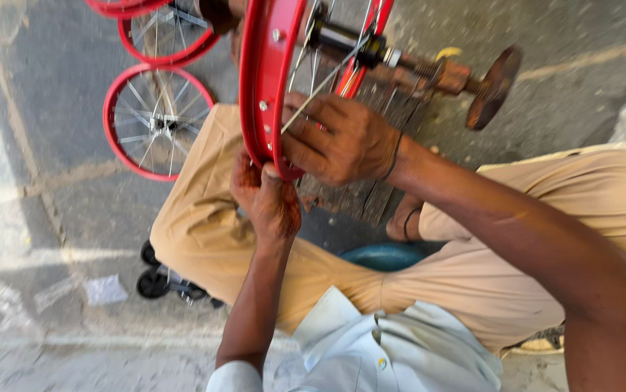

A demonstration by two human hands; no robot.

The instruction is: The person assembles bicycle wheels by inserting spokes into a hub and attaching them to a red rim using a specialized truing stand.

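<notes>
A red wheel rim (pixel 261 80) with thin metal spokes (pixel 320 83) stands edge-on in front of me, its hub (pixel 349 45) mounted on a rusty axle stand (pixel 473 76). My right hand (pixel 338 138) grips the rim's lower edge, fingers pinching a spoke where it meets the rim. My left hand (pixel 266 199) presses against the rim from below, fingers curled at its outer side. I cannot tell whether a small tool sits between the left fingers. My tan trousers (pixel 204 225) lie beneath both hands.
Other red spoked wheels (pixel 155 122) lie on the grey pavement (pixel 51 87) at the upper left. Small black caster wheels (pixel 155 282) show under my left leg. A blue seat (pixel 385 255) sits between my legs. A scrap of paper (pixel 106 289) lies on the ground.
</notes>
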